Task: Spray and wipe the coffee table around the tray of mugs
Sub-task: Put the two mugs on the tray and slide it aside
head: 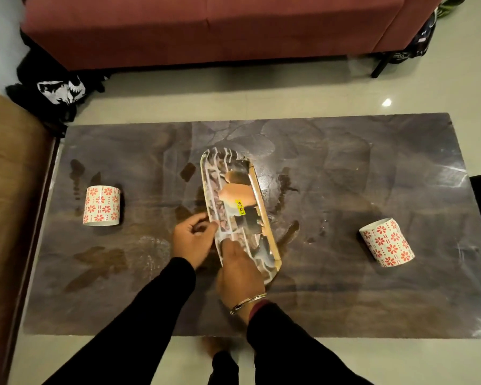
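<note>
Head cam: both hands meet at the near end of the tray (240, 173), which sits tilted on edge at mid counter (331, 301), long axis running away from the person. Left hand (192, 238) w/ fingers (203, 221) curled shut on the tray's left rim; right hand (240, 273) clamped on the near rim, fingers wrapped under & mostly hidden, bangle (247, 300) on that wrist. Tray face is glossy, patterned, w/ a yellow price sticker (240, 207) just beyond the right hand's fingers. One mug (102, 206) w/ red flower print stands well left of the left fingers, near the counter's left edge; 2nd mug (387, 242), same print, well right of the right fingers, leaning in the wide-angle view. Dark wet patches (100, 262) on the counter around & left of the fingers. Sofa (220, 29) past the counter's far edge; black printed cloth (56, 87) on the floor far left.
</note>
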Tool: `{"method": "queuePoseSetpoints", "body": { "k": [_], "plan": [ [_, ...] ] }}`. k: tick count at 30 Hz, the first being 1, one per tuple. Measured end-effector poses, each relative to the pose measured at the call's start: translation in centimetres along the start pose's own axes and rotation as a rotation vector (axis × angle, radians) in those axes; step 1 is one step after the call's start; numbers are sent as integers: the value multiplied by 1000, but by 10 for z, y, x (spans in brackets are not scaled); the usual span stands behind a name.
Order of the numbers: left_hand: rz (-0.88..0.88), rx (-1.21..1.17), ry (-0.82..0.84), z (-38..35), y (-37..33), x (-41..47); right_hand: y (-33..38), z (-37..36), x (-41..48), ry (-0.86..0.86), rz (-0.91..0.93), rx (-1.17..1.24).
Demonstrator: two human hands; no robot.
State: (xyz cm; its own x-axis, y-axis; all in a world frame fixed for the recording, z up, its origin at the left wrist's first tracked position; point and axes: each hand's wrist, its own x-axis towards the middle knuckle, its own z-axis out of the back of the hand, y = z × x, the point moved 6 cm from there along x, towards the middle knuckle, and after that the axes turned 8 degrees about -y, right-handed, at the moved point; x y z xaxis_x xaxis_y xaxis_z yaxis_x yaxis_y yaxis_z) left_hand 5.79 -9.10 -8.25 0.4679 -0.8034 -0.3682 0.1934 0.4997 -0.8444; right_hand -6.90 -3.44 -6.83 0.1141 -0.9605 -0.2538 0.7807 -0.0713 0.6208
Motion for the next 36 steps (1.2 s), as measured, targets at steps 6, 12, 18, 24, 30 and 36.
{"method": "queuePoseSetpoints", "body": {
  "k": [6, 12, 18, 24, 30, 36],
  "plan": [
    [275, 82, 54, 3, 66, -8, -48, -36, -22, 142, 232, -274],
    [654, -234, 44, -41, 116, -68, -127, 11, -7, 96, 222, -357],
    [835, -437, 114, -97, 104, -88, -169, 57, 42, 40, 173, -443],
    [858, -382, 85, -95, 108, -86, -169, 53, 49, 4, 250, -433],
    [751, -308, 70, -76, 117, -84, -176, 52, 41, -111, 266, -318],
    [457, -38, 35, -30, 131, -77, -208, 116, -2, -631, -127, -330]
  ]
}}
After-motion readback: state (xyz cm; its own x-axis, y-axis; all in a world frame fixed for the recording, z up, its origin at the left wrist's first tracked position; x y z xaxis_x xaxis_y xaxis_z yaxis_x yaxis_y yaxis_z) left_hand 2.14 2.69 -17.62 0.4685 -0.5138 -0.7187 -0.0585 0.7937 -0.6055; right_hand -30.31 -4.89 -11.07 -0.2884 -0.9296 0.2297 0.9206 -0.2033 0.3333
